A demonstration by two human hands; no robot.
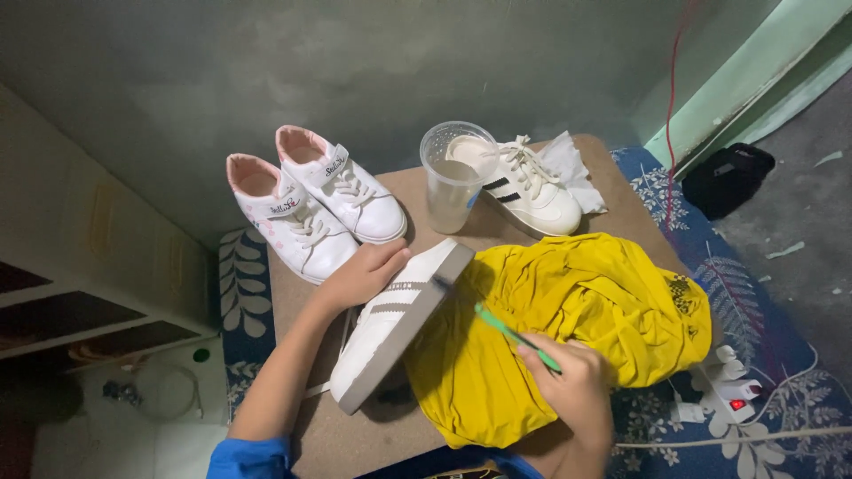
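My left hand (362, 277) grips a white sneaker with grey side stripes (398, 324), tilted on its side with the sole edge facing right. A green toothbrush (506, 330) sits in my right hand (575, 383), its bristle end touching the sneaker's sole edge near the toe. Under the sneaker and my right hand a crumpled yellow cloth (577, 310) lies over the brown board (417, 191).
A pair of white sneakers with pink lining (311, 204) stands at the back left. A clear plastic cup of cloudy liquid (454, 177) stands beside another white striped sneaker (528, 186) and a white tissue (572, 164). A white power strip with a red switch (723, 386) lies on the blue patterned mat (754, 319).
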